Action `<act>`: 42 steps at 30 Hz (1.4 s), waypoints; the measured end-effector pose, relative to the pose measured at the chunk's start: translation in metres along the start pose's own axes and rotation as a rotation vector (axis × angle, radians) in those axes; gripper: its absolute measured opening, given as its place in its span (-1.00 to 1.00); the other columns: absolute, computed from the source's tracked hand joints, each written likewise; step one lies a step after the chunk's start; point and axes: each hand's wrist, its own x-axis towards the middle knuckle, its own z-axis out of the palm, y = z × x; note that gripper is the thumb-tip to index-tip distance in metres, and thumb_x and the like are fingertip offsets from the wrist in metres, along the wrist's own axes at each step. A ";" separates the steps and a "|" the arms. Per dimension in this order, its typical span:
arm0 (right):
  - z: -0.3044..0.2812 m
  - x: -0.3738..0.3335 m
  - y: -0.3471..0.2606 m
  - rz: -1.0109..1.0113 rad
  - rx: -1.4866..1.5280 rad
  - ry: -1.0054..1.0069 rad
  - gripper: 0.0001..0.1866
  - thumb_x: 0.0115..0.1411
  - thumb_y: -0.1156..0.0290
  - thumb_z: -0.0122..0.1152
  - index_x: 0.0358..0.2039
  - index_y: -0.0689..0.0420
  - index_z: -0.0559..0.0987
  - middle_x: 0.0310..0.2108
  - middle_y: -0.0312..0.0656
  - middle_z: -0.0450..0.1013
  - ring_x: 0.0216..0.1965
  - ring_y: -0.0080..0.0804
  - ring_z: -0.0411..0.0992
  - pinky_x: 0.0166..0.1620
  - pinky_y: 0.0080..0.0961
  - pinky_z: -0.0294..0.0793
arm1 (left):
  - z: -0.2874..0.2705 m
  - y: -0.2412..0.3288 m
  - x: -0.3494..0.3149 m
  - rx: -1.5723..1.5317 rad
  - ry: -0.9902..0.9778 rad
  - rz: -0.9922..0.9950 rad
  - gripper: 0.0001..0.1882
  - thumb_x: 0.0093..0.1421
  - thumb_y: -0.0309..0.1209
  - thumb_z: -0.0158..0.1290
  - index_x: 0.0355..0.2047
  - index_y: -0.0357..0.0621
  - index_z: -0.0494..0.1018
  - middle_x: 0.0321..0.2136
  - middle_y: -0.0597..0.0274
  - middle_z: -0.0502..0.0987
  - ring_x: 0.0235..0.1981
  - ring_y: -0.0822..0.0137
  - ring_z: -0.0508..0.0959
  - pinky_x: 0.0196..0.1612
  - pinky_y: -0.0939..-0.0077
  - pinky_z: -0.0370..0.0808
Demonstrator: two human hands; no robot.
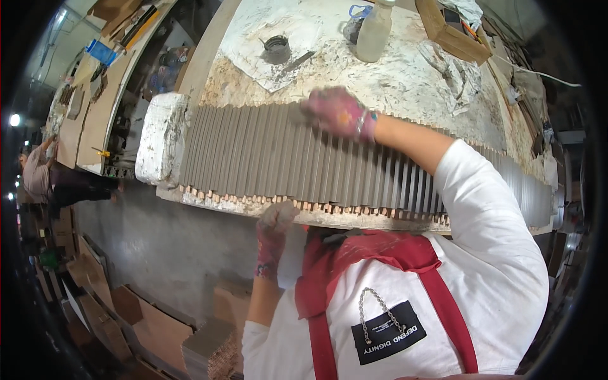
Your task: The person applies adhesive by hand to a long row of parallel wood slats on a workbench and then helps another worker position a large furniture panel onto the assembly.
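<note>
Two gloved hands | right hand (340, 113) flat on grey slat row (278, 155), gripping nothing | left hand (276, 218) pinching lower slat ends | risk: uneven push topples slats off table (405, 79)

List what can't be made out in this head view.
- Left hand: fingertips blurred at the near edge of the row of grey strips; grip unclear.
- Right hand: palm side hidden by its own back.
- Strips' right end: covered by the white sleeve.
- Dark round container: contents too small.
</note>
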 end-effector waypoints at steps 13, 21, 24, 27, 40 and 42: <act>0.024 -0.067 -0.066 -0.747 0.380 -0.125 -0.71 0.06 0.18 0.12 -0.21 -0.02 0.45 -0.29 -0.17 0.36 -0.18 -0.17 0.38 -0.13 -0.22 0.32 | 0.001 0.005 -0.005 0.018 0.048 0.066 -0.71 0.04 -0.49 0.06 -0.18 -0.25 0.46 -0.38 0.26 0.51 -0.35 0.42 0.48 -0.27 0.61 0.43; 0.013 -0.029 0.014 -0.175 0.134 -0.076 -0.58 0.08 0.25 0.10 -0.03 0.03 0.39 -0.19 -0.11 0.36 -0.15 -0.19 0.38 -0.10 -0.21 0.35 | 0.029 0.027 -0.007 0.397 -0.036 0.465 -0.72 0.15 -0.30 -0.04 -0.28 -0.31 0.43 -0.41 0.27 0.48 -0.34 0.50 0.46 -0.36 0.73 0.39; 0.002 -0.059 -0.028 -0.552 0.174 -0.186 -0.53 0.08 0.19 0.10 0.01 0.00 0.36 -0.12 -0.15 0.33 -0.13 -0.17 0.37 -0.05 -0.20 0.32 | 0.029 0.009 -0.011 -0.062 -0.018 0.113 -0.82 0.16 -0.41 0.00 -0.30 -0.27 0.46 -0.30 0.27 0.49 -0.30 0.42 0.49 -0.24 0.65 0.43; 0.001 -0.041 -0.014 -0.263 0.310 -0.144 -0.49 0.09 0.20 0.10 0.08 -0.03 0.32 -0.06 -0.17 0.34 -0.11 -0.17 0.38 -0.07 -0.25 0.38 | 0.022 -0.012 -0.004 -0.420 -0.126 0.041 -0.79 0.15 -0.50 0.01 -0.21 -0.32 0.43 -0.21 0.20 0.46 -0.27 0.37 0.51 -0.23 0.64 0.46; 0.026 -0.046 -0.036 -0.436 0.340 0.049 -0.59 0.02 0.31 0.10 -0.06 -0.02 0.38 -0.18 -0.17 0.35 -0.16 -0.17 0.35 -0.06 -0.13 0.23 | 0.018 -0.010 -0.004 -0.341 -0.063 -0.028 -0.71 0.05 -0.54 0.04 -0.18 -0.31 0.44 -0.31 0.30 0.49 -0.28 0.46 0.45 -0.16 0.60 0.40; 0.024 -0.059 -0.035 -0.380 0.183 0.045 -0.53 0.06 0.28 0.10 0.03 -0.02 0.34 -0.07 -0.17 0.32 -0.09 -0.17 0.34 -0.01 -0.13 0.21 | 0.026 0.020 -0.007 -0.368 -0.038 -0.108 -0.73 0.07 -0.52 0.04 -0.19 -0.30 0.45 -0.32 0.31 0.49 -0.30 0.47 0.45 -0.18 0.61 0.40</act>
